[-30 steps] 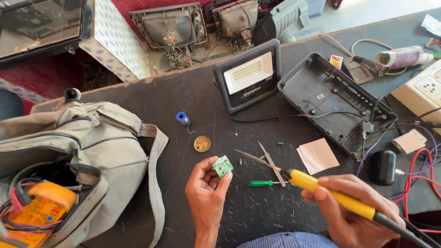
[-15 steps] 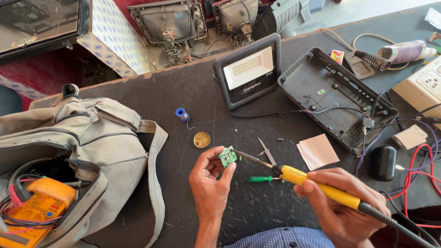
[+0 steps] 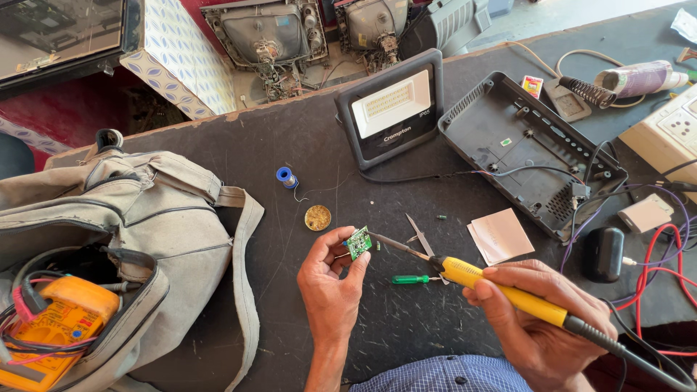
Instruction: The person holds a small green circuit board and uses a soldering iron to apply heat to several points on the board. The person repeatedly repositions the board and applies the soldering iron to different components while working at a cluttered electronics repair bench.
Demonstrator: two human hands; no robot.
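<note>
Green board (image 3: pixel 358 242) hides iron's (image 3: pixel 508 294) tip — contact unclear.

circuit board (image 3: pixel 359 242) green | soldering iron (image 3: pixel 508 293) yellow (black cord) | screwdriver (image 3: pixel 410 279) green | multimeter (image 3: pixel 51 334) orange

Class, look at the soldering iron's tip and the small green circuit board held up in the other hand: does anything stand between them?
Nothing visible does. The soldering iron in the right hand points straight at the green circuit board, pinched in the left hand; its tip is at the board's edge.

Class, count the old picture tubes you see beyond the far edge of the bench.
2. One picture tube lies behind the patterned box; the second picture tube sits to its right, above the floodlight. Others may lie out of frame.
</note>
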